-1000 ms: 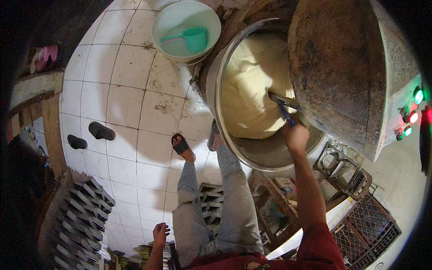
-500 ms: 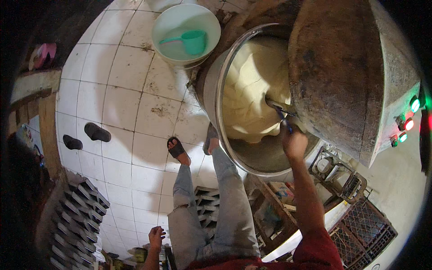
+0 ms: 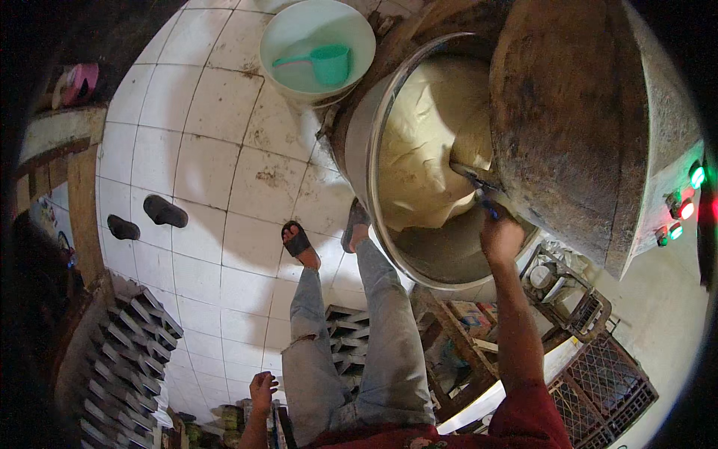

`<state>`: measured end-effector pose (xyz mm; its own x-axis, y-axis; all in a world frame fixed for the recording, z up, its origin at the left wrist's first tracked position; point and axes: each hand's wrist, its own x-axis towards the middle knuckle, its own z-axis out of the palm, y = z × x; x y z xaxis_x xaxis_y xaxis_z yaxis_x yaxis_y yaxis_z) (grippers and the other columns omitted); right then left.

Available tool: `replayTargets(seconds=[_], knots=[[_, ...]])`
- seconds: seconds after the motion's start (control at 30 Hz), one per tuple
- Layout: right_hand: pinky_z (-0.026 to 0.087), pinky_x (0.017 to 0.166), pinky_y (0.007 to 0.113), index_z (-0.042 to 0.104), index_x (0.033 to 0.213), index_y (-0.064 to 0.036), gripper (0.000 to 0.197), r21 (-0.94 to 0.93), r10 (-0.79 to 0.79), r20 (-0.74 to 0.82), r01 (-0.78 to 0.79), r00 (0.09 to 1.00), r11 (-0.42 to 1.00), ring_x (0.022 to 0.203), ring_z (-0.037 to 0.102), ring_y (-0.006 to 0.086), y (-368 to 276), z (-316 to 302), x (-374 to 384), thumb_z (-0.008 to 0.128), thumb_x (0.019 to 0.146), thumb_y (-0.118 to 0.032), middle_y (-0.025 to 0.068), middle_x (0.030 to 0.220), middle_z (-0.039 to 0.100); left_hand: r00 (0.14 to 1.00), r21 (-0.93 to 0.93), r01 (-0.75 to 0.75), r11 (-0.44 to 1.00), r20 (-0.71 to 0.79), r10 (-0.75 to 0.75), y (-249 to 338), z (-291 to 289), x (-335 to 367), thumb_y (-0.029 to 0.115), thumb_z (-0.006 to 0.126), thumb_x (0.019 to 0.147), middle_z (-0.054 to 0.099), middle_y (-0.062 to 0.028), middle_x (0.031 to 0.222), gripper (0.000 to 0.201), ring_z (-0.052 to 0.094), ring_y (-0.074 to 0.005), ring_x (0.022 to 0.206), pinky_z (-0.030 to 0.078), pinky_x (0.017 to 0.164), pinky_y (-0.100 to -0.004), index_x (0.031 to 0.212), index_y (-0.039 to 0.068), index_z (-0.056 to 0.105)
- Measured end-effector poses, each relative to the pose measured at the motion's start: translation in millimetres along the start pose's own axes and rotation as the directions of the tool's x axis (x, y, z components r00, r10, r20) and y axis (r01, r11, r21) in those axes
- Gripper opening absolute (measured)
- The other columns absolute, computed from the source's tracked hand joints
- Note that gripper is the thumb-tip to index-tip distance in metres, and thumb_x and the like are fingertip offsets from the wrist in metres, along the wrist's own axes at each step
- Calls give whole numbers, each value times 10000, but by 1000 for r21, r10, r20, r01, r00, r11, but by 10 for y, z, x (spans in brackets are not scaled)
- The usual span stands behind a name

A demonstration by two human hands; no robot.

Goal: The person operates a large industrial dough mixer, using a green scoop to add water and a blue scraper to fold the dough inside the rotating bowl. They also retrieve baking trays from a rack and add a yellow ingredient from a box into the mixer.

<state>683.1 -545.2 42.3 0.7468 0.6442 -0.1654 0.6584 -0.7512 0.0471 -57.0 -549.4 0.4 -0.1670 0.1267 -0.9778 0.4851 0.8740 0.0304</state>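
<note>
Right hand (image 3: 501, 238) reached over metal bowl (image 3: 359, 138); grip clamped on blue-handled tool (image 3: 491, 209), apparently because overhanging machine head (image 3: 568, 127) limited entry to near side. Tool was over bowl interior, beside dark metal arm (image 3: 467, 173); contact could not be told. Pale dough-like mass (image 3: 419, 142) lay around arm, contained by bowl. Left hand (image 3: 262, 389) hung beside left leg (image 3: 310, 367), fingers slightly apart, nothing seen in grip. Green dipper (image 3: 331, 64) rested in white bucket (image 3: 363, 45), likely for ready reach.
</note>
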Motion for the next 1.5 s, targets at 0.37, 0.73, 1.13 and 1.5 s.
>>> replayTargets(seconds=[0.37, 0.73, 1.13, 1.5], knots=[[554, 682, 439, 703, 1060, -22, 206, 242, -70, 55, 55, 996, 969, 791, 703, 377, -527, -667, -699, 677, 859, -61, 209, 891, 701, 1000, -48, -22, 999, -6, 22, 156, 159, -174, 218, 650, 958, 683, -107, 1000, 266, 688, -219, 850, 553, 720, -356, 1142, 34, 600], [549, 698, 472, 697, 1037, -65, 190, 231, -113, 101, 87, 988, 969, 768, 687, 403, -635, 283, -449, 642, 868, -131, 180, 856, 701, 999, -58, -50, 997, 18, 51, 334, 238, -130, 209, 640, 957, 677, -109, 1018, 286, 676, -217, 865, 558, 738, -368, 1175, 30, 592], [560, 697, 486, 668, 1052, -75, 248, 11, -91, 116, 91, 989, 996, 787, 698, 369, -648, 767, -21, 628, 816, -140, 187, 933, 702, 997, -62, -63, 996, 39, 66, 256, 273, 4, 225, 636, 967, 679, -112, 1025, 305, 685, -223, 867, 561, 725, -357, 1190, 24, 584], [568, 730, 443, 692, 938, -7, 194, -202, 263, 178, -226, 948, 953, 793, 704, 372, -28, 437, 146, 701, 771, -106, 160, 846, 716, 999, -23, -23, 999, 41, 23, 144, 200, 97, 226, 632, 968, 669, -94, 999, 286, 682, -204, 853, 549, 701, -329, 1182, 43, 581]])
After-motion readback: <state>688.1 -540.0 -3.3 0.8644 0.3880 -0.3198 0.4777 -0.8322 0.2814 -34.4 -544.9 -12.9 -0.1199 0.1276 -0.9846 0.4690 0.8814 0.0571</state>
